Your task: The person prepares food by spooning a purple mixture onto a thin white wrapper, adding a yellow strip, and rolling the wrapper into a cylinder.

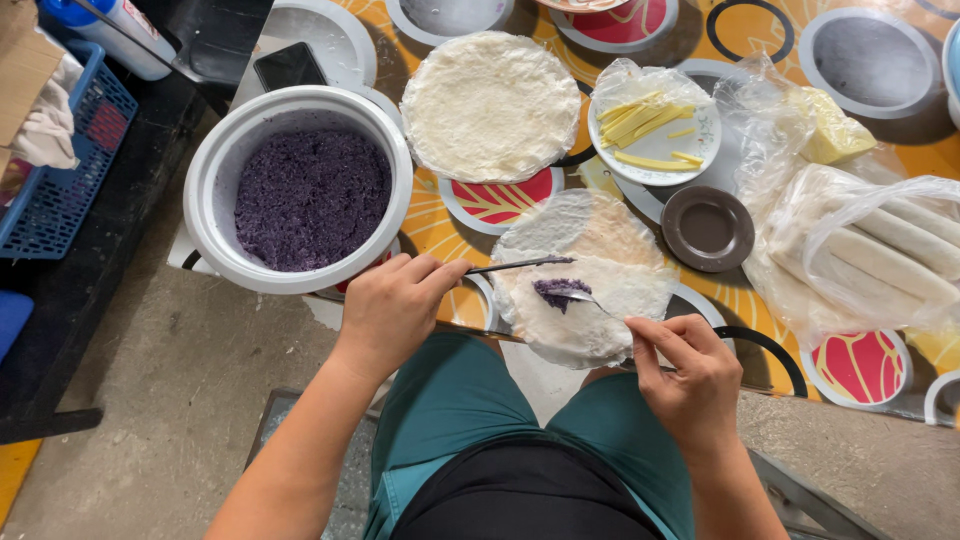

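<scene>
Wrapper [600, 270] bears purple filling [552, 291], spoon bowl hidden.

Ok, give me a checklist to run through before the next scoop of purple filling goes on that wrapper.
1. Wrapper lies flat: ok.
2. Left hand grips the knife, its tip over the wrapper: ok.
3. Right hand holds the spoon on the purple filling: ok.
4. White pot of purple rice sits beside the left hand: ok.
5. Cheese strips within reach: cannot tell.
</scene>
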